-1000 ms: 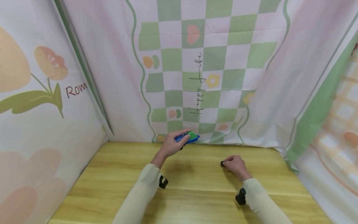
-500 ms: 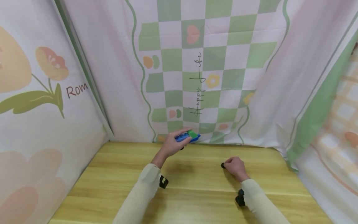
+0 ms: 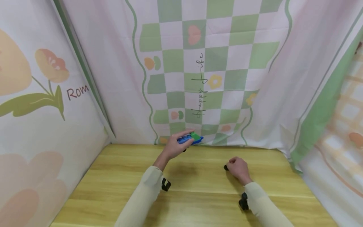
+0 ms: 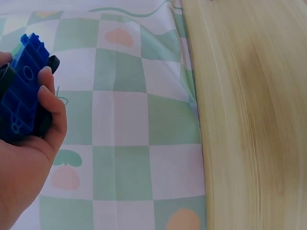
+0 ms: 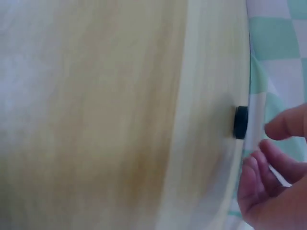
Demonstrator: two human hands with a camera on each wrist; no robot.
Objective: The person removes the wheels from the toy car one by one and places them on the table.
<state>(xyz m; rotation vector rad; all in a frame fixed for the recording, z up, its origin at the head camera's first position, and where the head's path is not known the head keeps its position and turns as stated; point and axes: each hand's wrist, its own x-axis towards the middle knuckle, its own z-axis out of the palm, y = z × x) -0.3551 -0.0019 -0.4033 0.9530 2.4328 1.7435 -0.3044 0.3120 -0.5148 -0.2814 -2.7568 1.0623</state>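
My left hand (image 3: pixel 172 147) grips a blue and green toy car (image 3: pixel 196 137), held up over the back of the table. The left wrist view shows the car's blue underside (image 4: pixel 29 79) facing the camera, black wheels (image 4: pixel 53 63) along its sides and fingers curled round it. Over on the right, a small black wheel (image 5: pixel 241 122) rests on the table. My right hand (image 3: pixel 239 167) is just beside it, fingers loosely bent. In the right wrist view thumb and forefinger stand apart, with a gap between them and the wheel.
The wooden table (image 3: pixel 204 205) ends at a checked green and white cloth (image 3: pixel 195 104) hanging behind it. Printed fabric (image 3: pixel 37 132) also hangs along the left side, and another sheet (image 3: pixel 334 164) along the right. Black wrist straps (image 3: pixel 165 184) sit at both sleeves.
My right hand has let go of the small black wheel after pinching it, and the wheel now lies on the table. The left hand and toy car have barely moved.
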